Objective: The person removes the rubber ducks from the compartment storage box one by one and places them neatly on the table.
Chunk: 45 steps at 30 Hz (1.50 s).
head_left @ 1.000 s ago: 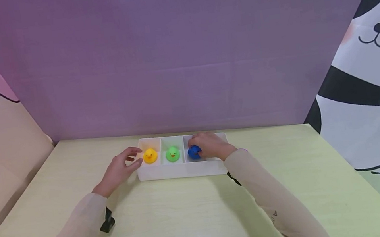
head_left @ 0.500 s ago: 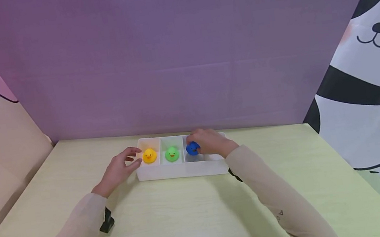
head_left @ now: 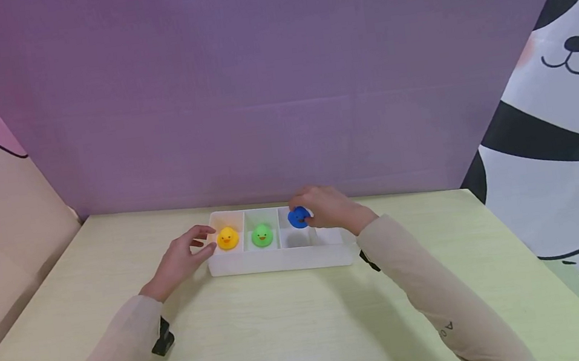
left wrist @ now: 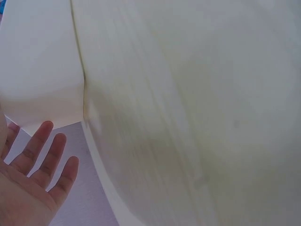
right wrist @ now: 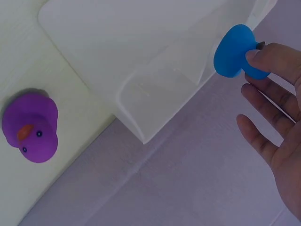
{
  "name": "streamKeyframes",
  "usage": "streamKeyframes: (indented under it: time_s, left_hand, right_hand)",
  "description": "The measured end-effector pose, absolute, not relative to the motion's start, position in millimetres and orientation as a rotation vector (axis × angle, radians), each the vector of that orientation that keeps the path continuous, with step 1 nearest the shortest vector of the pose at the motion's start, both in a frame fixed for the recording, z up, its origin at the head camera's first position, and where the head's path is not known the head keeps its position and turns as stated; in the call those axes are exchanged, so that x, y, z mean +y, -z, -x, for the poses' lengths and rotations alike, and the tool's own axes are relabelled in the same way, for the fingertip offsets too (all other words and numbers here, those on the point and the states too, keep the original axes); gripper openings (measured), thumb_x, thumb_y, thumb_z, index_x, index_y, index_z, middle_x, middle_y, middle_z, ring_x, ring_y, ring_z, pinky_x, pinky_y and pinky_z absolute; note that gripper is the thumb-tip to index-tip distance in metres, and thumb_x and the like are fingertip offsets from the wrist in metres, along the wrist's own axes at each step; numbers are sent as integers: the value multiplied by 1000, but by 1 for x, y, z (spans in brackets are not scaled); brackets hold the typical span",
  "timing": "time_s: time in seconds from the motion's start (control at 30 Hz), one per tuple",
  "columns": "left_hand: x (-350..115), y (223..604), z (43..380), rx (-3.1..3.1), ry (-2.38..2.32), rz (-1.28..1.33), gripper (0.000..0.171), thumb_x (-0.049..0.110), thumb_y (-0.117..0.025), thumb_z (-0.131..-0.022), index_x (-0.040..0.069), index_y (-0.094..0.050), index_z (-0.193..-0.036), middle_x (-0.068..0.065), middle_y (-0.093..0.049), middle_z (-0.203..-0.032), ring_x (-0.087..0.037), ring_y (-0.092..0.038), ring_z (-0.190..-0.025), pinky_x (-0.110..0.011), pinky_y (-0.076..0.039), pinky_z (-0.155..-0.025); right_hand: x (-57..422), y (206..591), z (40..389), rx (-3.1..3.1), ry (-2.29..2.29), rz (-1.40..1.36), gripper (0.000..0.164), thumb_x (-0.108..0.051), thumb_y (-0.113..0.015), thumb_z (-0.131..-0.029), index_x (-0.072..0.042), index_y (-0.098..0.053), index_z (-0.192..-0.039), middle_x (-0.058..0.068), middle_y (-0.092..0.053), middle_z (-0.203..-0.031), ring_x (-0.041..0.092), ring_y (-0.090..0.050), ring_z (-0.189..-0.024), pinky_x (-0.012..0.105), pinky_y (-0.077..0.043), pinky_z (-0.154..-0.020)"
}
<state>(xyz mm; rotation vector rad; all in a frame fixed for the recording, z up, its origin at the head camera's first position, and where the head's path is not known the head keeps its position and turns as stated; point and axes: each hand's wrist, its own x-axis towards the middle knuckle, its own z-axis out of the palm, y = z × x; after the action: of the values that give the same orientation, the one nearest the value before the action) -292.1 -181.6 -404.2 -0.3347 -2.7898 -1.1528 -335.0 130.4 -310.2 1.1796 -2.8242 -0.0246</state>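
A blue rubber duck (head_left: pixel 299 217) is pinched between the thumb and fingers of my right hand (head_left: pixel 327 208), raised over the third compartment of a white divided box (head_left: pixel 278 260). The right wrist view shows the same blue duck (right wrist: pixel 231 52) tilted, with the thumb on it. Beside the box's left end is my left hand (head_left: pixel 179 261), its fingers spread and loose; whether they touch the wall I cannot tell. In the first compartment sits a yellow rubber duck (head_left: pixel 228 238), and in the second a green rubber duck (head_left: pixel 262 235).
On the table beside the box's right end lies a purple rubber duck (right wrist: pixel 33 127), hidden behind my right arm in the head view. A purple cloth (head_left: pixel 255 87) hangs behind the table's (head_left: pixel 266 336) far edge. A panda-print panel stands at right.
My right hand has lifted the blue duck up out of the third compartment, and the right forearm has shifted rightward. The left hand has stayed in place.
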Motion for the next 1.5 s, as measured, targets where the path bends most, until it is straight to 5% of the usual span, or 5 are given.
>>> streamKeyframes:
  time_s: [1.5]
  left_hand:
    - [-182,405,292,-2770,1162,359,35,26,-57,-89,16,-52,-122,-17,-56,-120,-34,-55,-105,-49,-47,-87]
  right_hand:
    - [245,307,322,-2883,-72,-905,27,-5,-70,-73,-9,-65,-100,4,-62,-97,24,-59,-88,40,-52,-72]
